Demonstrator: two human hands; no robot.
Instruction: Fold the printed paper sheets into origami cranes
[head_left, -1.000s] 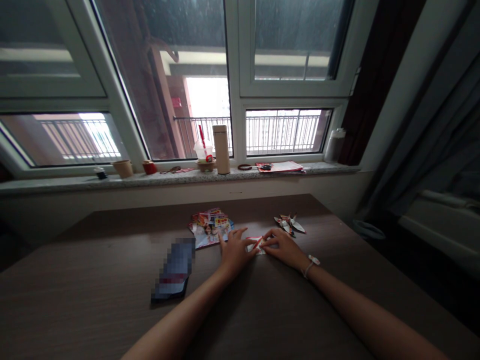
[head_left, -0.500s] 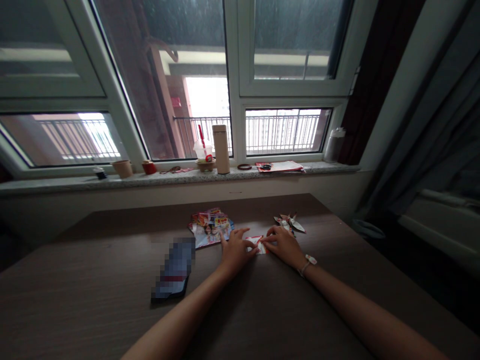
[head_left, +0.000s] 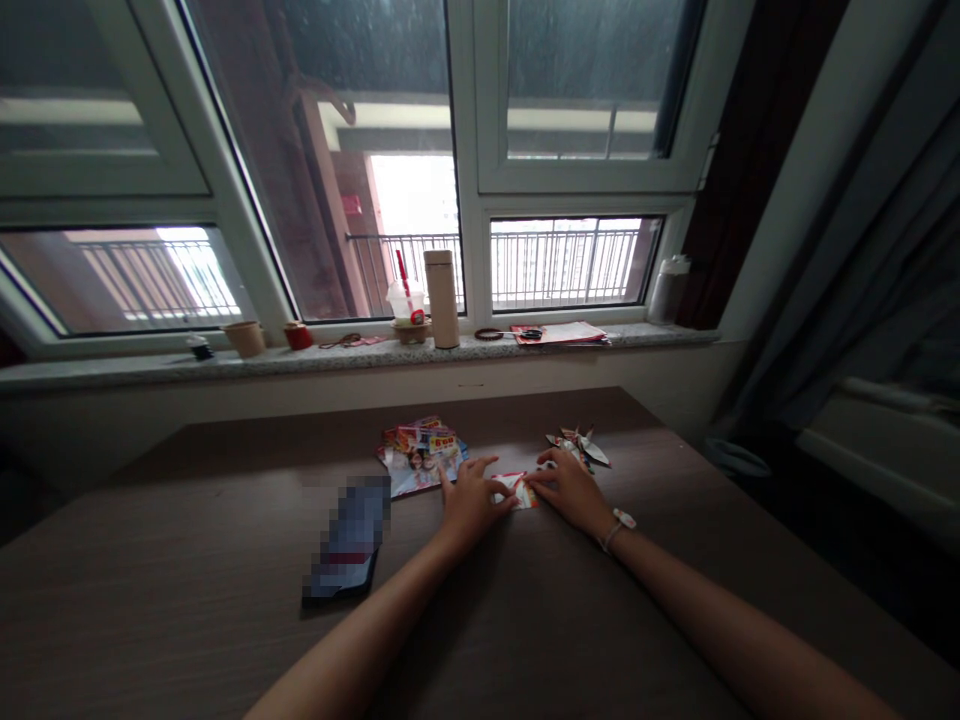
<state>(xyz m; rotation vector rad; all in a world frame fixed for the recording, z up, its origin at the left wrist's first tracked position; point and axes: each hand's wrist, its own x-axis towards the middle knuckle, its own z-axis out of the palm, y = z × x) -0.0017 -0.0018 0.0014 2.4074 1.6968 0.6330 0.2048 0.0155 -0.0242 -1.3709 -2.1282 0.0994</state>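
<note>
A small folded piece of printed paper (head_left: 521,491), white with red and orange, lies on the table between my hands. My left hand (head_left: 474,500) grips its left side, thumb and index finger pinched at the edge and the other fingers raised. On the right side, the fingertips of my right hand (head_left: 570,490) touch the paper's upper right corner, the fingers bent and close together. Just beyond my right hand sits a cluster of folded paper pieces with pointed tips (head_left: 589,447). A stack of colourful printed sheets (head_left: 421,458) lies beyond my left hand.
A phone (head_left: 349,545), its screen blurred out, lies on the brown table (head_left: 187,560) left of my left forearm. Along the windowsill (head_left: 360,354) stand a beige bottle (head_left: 442,300), a plastic cup with a straw (head_left: 407,300), paper cups, scissors on papers and a grey bottle (head_left: 669,290).
My right hand has shifted slightly to the right, and more of the paper's orange right end shows. My left hand stays in place on the paper.
</note>
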